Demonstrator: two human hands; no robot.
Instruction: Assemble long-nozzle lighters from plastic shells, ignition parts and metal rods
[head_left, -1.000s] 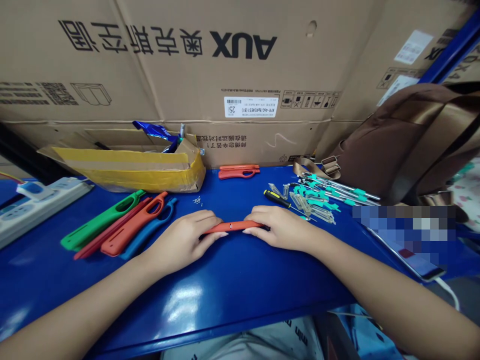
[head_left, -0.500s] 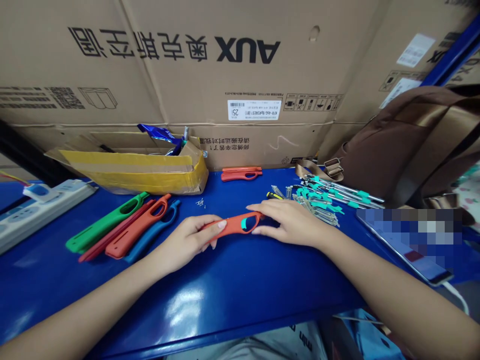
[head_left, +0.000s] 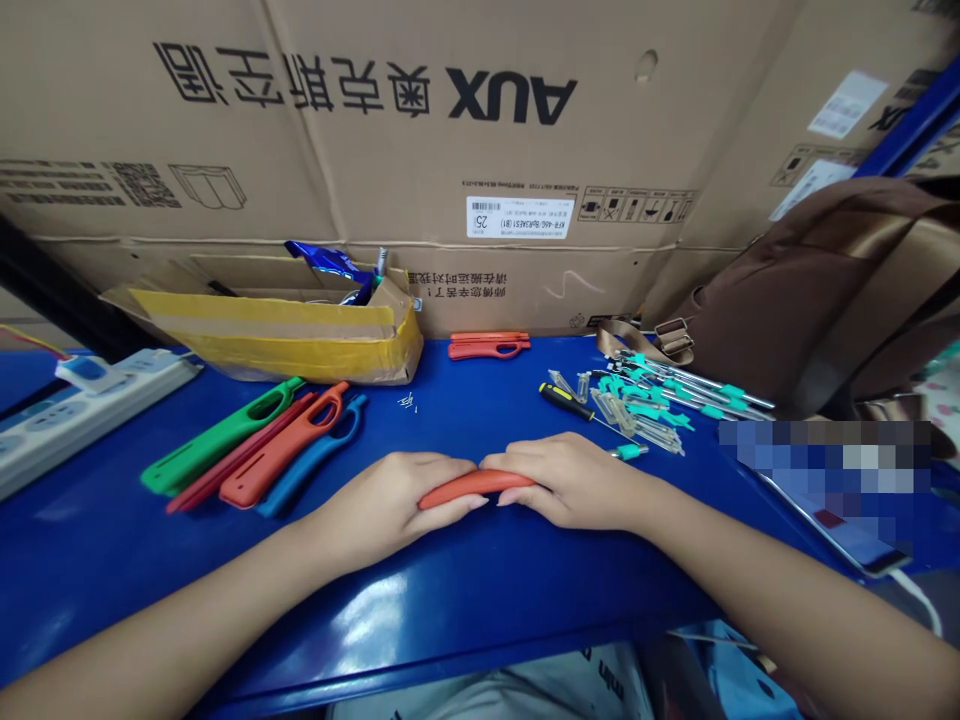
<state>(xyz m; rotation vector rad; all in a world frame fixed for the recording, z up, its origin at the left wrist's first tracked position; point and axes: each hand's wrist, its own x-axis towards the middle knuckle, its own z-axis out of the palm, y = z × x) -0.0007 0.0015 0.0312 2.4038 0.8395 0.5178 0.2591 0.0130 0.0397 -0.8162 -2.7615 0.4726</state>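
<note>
Between my hands is an orange lighter casing [head_left: 491,482], turned with its narrow edge up. My left hand [head_left: 401,495] is closed round its left end, and my right hand [head_left: 566,480] is closed round the right end. The two hands nearly touch, and my fingers hide the casing's ends and far side. Just beyond my right hand lie a black and yellow screwdriver [head_left: 568,400], clear plastic pieces [head_left: 637,418] and metal lighter tubes [head_left: 712,392] with teal parts. Left of my left hand rest green [head_left: 217,445], dark red, orange [head_left: 277,455] and blue casing halves [head_left: 311,460].
More orange casing halves [head_left: 487,347] lie at the back of the blue table [head_left: 450,610]. A yellow-taped carton [head_left: 292,345] and a power strip [head_left: 90,405] stand left. On the right are a brown bag [head_left: 817,290] and a phone [head_left: 832,515] with a cable. Large cardboard boxes [head_left: 360,150] stand behind.
The casing has been rolled from its flat side onto its edge. My right hand has come down and inward to grip its right end, uncovering the screwdriver. The view has shifted slightly.
</note>
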